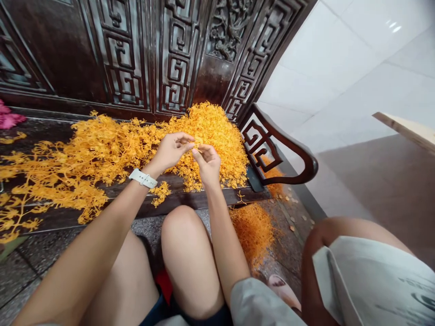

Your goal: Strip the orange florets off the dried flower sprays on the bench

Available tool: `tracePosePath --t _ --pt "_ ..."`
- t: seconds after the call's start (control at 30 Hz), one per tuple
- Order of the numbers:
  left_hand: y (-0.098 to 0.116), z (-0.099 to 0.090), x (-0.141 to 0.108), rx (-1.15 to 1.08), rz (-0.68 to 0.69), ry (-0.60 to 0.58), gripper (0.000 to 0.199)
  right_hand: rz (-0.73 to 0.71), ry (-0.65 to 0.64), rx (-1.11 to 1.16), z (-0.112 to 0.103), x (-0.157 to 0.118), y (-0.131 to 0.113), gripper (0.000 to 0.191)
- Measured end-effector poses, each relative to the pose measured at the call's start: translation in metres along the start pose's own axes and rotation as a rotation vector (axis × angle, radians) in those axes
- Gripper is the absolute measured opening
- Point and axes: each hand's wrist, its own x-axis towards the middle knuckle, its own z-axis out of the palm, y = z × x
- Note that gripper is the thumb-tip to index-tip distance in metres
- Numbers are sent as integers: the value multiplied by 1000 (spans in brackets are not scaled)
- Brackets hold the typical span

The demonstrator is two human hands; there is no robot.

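Observation:
My left hand (pixel 172 150), with a pale watch strap on its wrist, pinches thumb and forefinger together above the bench. Close against it, my right hand (pixel 209 165) pinches from the other side. A tiny yellow-orange plastic flower piece shows between the fingertips of both hands, its shape mostly hidden. Just behind them rises a dense heap of loose yellow-orange plastic flower pieces (pixel 222 129). To the left spread sprays of the same pieces still joined on thin branching stems (pixel 105 140). A small cluster (pixel 160 194) lies by the bench's front edge, below my left wrist.
The dark wooden bench (pixel 185 198) has a carved backrest (pixel 137 54) and a curved armrest (pixel 307 163) at right. Bare orange stems (pixel 253 233) are piled on the floor. Another person's knee (pixel 346 228) is at right. Something pink (pixel 10 117) lies far left.

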Motion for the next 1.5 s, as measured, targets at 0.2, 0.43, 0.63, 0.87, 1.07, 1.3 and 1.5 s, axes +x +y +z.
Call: tracePosePath --t 0.2,0.43,0.63,0.87,1.07,1.3,1.5 --pt "6 9 2 -21 16 178 26 94 -2 242 11 -5 -1 23" --pt "2 0 21 82 49 351 9 139 -81 455 17 -18 -21 28" --pt "-35 -51 35 117 -73 559 16 112 -18 365 4 -24 -48 21" --pt "-13 -20 15 209 -23 75 62 39 111 208 11 -18 -22 14" --pt "14 10 -2 -6 -45 -101 41 -47 172 46 10 -18 -1 12" --pt "-6 -8 21 44 -40 257 20 11 44 -12 12 -25 -3 4" --pt "-38 -54 38 235 -115 345 29 -8 -18 67 15 -27 -6 6"
